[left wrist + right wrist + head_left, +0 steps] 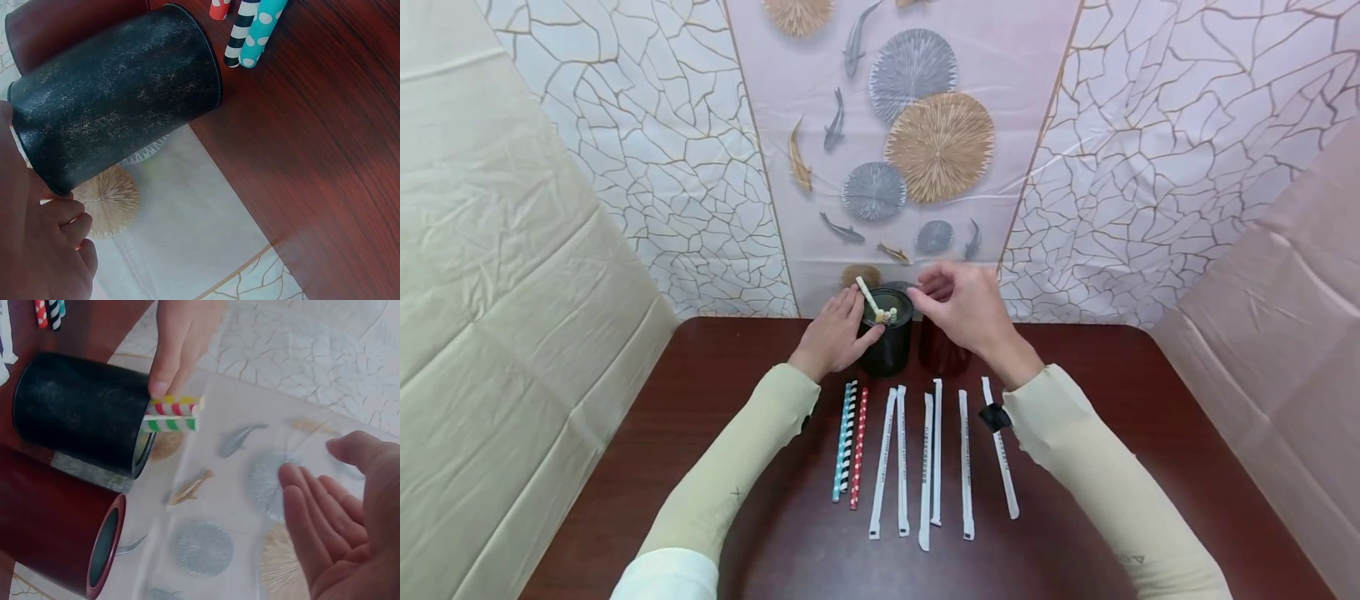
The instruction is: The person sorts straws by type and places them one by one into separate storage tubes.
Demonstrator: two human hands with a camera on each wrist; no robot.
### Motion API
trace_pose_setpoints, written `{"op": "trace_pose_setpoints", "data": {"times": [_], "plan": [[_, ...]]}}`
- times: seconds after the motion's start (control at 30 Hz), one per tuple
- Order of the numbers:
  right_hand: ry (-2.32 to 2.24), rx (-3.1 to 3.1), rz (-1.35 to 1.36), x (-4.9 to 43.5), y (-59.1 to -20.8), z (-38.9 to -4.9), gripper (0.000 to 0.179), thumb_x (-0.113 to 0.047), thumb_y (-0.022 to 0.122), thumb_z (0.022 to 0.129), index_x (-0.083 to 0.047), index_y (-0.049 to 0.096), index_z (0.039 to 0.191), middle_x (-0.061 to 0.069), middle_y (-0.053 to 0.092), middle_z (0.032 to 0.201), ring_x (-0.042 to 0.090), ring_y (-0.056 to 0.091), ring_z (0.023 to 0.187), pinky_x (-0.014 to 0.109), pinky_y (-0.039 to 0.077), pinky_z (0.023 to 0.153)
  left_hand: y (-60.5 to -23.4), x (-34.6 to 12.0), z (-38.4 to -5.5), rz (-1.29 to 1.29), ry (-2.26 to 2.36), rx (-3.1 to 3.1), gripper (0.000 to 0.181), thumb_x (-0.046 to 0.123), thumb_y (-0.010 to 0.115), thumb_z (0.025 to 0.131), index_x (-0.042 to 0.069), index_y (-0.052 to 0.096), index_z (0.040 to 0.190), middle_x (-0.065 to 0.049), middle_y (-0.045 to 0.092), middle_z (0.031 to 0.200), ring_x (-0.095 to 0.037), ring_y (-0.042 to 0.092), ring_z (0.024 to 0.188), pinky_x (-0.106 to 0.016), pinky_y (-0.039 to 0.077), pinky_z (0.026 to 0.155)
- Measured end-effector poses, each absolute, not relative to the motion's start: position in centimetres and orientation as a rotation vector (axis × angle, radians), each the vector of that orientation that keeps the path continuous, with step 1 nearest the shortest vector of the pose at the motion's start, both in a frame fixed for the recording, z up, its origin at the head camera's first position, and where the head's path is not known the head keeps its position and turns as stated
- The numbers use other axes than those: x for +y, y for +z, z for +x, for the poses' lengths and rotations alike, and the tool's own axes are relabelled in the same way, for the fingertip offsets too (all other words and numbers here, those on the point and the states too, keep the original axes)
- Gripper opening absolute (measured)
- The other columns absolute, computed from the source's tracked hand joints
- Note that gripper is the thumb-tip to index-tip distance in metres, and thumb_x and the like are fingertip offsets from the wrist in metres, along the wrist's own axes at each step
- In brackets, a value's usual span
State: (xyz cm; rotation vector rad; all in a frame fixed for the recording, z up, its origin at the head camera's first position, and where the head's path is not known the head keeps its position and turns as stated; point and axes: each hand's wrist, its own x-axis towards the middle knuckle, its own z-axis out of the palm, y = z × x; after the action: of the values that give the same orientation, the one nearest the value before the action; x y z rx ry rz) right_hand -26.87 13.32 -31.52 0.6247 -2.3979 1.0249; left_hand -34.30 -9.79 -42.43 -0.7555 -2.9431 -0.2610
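My left hand (832,329) grips the rim of a black cylindrical cup (886,357), its thumb at the near side and the other fingers at the left. Out of that cup's mouth poke several striped paper straws; green (172,424), red (175,409) and yellow (181,400) ones show in the right wrist view. One pale straw (868,293) leans up higher than the others. Holding nothing, my right hand (966,308) hovers over the dark red cup (942,350), its fingers loosely bent and thumb apart. That cup's opening is hidden by the hand in the head view.
Nearer on the dark wood table (737,367) lie unwrapped straws: blue dotted (841,450), black striped (850,442) and red dotted (858,454). Several straws in white paper wrappers (927,475) lie to their right. A patterned cloth (880,150) hangs behind the cups.
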Motion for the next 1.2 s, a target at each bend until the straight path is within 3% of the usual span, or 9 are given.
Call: {"op": "trace_pose_setpoints", "data": {"times": [0.43,0.7,1.2], "plan": [[0.937,-2.735,0.531,12.6,-32.9,-25.2,0.023,-0.027,0.080,0.094,-0.005,0.080,0.102,0.008,0.082,0.091,0.020,0.080,0.083,0.042,0.064,0.081,-42.4,-9.9,-34.3,-0.752,-0.283,-2.947,0.086,0.060,0.031,0.111,-0.003,0.015,0.167,-0.021,0.014,0.177,-0.034,0.016,0.166,-0.046,0.016,0.136],[0.997,-2.895,0.507,11.9,-35.8,-25.1,0.027,-0.028,0.079,0.095,-0.003,0.079,0.107,0.008,0.082,0.096,0.017,0.076,0.079,0.037,0.064,0.073,-42.5,-9.8,-34.3,-0.747,-0.283,-2.940,0.087,0.061,0.032,0.111,-0.003,0.016,0.167,-0.021,0.015,0.177,-0.034,0.016,0.166,-0.047,0.016,0.136],[1.028,-3.019,0.500,8.9,-41.7,-25.3,0.018,-0.023,0.083,0.092,-0.005,0.080,0.092,0.004,0.078,0.081,0.010,0.067,0.064,0.026,0.057,0.060,-42.5,-9.8,-34.2,-0.742,-0.270,-2.959,0.088,0.062,0.030,0.111,-0.002,0.012,0.168,-0.019,0.012,0.178,-0.032,0.013,0.167,-0.047,0.015,0.136]]}}
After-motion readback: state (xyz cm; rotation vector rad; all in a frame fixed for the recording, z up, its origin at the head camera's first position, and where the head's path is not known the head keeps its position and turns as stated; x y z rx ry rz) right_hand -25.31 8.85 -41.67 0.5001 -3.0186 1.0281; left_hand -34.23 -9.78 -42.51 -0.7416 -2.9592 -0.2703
